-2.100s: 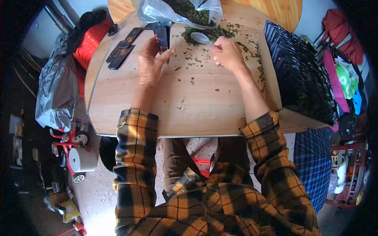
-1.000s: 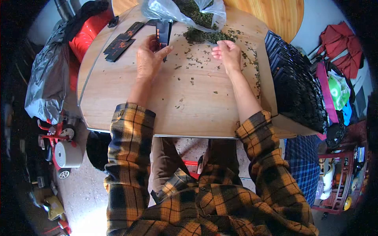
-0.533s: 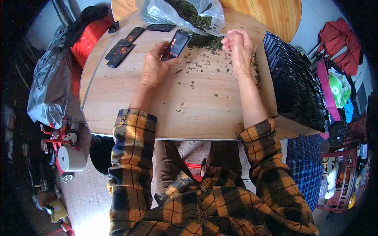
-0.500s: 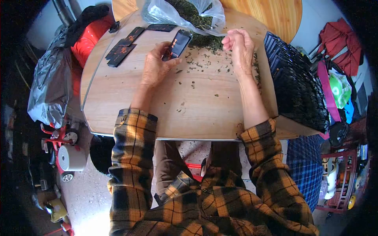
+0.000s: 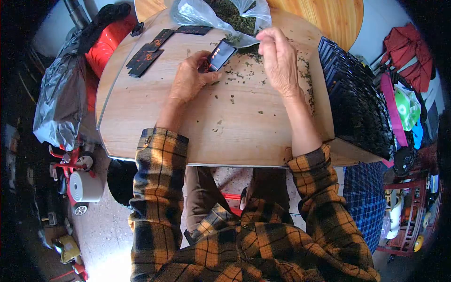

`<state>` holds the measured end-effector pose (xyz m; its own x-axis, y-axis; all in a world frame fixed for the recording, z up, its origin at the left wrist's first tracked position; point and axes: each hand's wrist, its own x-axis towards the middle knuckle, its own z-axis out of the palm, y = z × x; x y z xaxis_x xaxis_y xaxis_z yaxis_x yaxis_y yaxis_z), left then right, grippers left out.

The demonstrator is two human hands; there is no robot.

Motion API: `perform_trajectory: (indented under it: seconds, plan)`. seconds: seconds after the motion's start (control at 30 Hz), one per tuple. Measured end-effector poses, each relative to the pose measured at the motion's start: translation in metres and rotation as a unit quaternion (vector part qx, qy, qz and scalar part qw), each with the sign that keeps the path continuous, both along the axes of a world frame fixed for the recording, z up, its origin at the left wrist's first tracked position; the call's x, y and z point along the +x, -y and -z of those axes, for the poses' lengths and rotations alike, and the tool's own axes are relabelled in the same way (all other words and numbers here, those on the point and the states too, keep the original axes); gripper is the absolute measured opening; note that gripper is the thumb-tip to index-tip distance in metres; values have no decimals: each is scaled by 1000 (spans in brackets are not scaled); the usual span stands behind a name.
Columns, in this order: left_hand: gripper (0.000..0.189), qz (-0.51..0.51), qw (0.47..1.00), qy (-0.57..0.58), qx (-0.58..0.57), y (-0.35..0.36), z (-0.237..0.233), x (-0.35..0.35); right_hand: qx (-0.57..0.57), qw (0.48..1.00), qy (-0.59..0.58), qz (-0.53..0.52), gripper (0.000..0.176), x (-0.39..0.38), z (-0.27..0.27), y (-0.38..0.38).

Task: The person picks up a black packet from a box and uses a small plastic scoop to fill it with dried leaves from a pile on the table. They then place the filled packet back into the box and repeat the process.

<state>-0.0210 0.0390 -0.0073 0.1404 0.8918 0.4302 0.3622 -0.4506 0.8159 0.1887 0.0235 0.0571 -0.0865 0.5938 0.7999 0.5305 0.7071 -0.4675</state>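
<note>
My left hand (image 5: 190,77) is wrapped round a small black packet (image 5: 221,55) with orange print, its top end tilted up to the right. My right hand (image 5: 281,61) is closed, fingertips bunched at the rim of a clear plastic bag (image 5: 199,16). Whether those fingers hold the bag's edge or some leaf is hidden. Dry dark green leaves (image 5: 235,16) fill the bag, and crumbs of them (image 5: 242,70) lie scattered on the board between my hands. More flat black packets (image 5: 144,58) with orange print lie left of my left hand.
An open cardboard box (image 5: 350,101) packed with many black packets stands along the right side. The pale wooden board (image 5: 159,113) ends close to my body. A red object (image 5: 105,49) and a grey plastic bag (image 5: 58,94) are off its left edge.
My right hand has moved left and slightly up, to the plastic bag's rim. My left hand has shifted slightly right with the packet, which is turned a little more to the right.
</note>
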Motion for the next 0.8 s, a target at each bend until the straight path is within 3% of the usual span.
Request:
perform_trajectory:
  seconds: [0.13,0.23,0.47,0.53,0.57,0.67,0.73,0.8]
  plan:
    - [53,7,1000,17,-18,-2,3,-1,90,994,67,-6,5,-8,-4,6]
    - [54,4,1000,-15,-20,-2,1,-2,167,979,113,3,6,-8,-2,1]
    - [54,9,999,-25,-44,-2,2,-2,187,973,133,12,9,-7,1,-1]
    - [55,23,999,7,-29,-5,5,-3,79,996,29,5,10,-6,1,1]
    - [55,23,999,8,-30,-6,7,-4,79,996,30,5,10,-2,1,-1]
    - [53,57,997,36,-45,-1,-2,-4,-111,984,18,138,30,19,2,-10]
    - [52,72,985,115,-104,4,-11,-4,-117,974,61,184,33,36,10,-20]
    - [52,66,987,107,-99,6,-12,-2,-126,957,111,235,41,53,24,-33]
